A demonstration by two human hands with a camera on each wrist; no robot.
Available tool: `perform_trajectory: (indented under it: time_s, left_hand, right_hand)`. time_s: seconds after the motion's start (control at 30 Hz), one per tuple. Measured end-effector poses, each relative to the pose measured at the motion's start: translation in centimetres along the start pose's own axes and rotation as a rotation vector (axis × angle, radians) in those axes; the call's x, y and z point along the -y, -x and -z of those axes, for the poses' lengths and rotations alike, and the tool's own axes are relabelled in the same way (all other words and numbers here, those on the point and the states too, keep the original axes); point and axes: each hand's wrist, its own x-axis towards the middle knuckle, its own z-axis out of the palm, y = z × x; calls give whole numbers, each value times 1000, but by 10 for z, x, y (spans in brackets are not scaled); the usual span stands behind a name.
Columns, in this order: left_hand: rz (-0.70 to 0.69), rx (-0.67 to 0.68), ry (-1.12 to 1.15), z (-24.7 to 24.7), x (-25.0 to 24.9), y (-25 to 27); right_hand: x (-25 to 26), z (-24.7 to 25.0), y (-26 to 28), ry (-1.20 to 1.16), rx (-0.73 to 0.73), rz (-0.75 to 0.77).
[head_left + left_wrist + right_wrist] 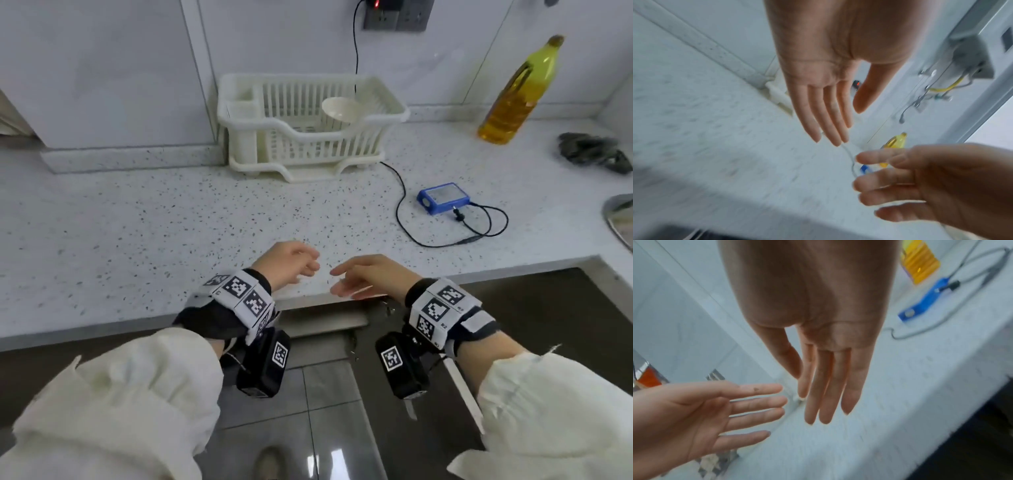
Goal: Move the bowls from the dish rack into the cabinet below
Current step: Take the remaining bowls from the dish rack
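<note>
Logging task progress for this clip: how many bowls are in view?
1. A white bowl leans tilted in the right part of the dish rack on the counter. The rack's slatted walls could hide another.

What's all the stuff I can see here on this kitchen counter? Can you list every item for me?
Dish rack: one, cream, back of the countertop by the wall.
Bowl: one, cream, inside the rack, tilted.
Oil bottle: one, yellow, back right.
Blue box: one, right of the rack, black cable plugged in.
Wall socket: one, grey, above the rack.
Dark cloth: one, far right.
Sink: edge only, far right.
Left hand: empty, over the counter's front edge.
Right hand: empty, beside it.
</note>
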Motion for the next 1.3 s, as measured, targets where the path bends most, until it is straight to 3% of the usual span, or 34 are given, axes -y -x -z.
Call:
perform_trajectory:
  time_s: [0.23, 0.5, 0.83, 1.13, 1.3]
  left_hand:
    - [-220, -112, 212, 35, -97, -23]
    - [-243, -134, 233, 79, -147, -128]
    - [-67, -83, 247, 112, -179, -270]
    - [117, -35, 238, 95, -174, -343]
    - [189, -35, 288, 91, -173, -364]
  right_hand:
    - [78, 69, 4, -73, -188, 172]
    - [143, 123, -85, 62, -409, 249]
    - [194, 184, -217, 302, -588, 11]
    - [191, 203, -298, 451, -484, -250]
    - [182, 212, -330, 283, -517, -297]
